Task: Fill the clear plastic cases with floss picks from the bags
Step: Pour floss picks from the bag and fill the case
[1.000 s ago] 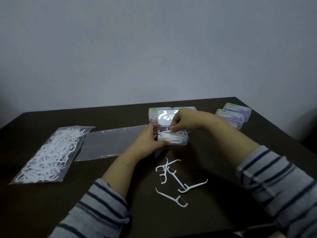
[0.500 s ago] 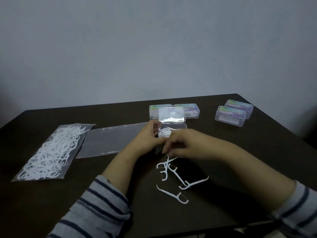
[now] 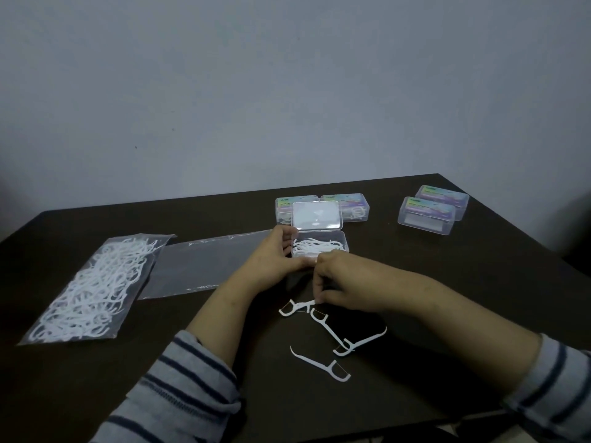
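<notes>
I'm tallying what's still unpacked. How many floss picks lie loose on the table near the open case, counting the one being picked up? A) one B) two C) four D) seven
C: four loose picks lie in front of the open case; the right hand pinches one.
</notes>
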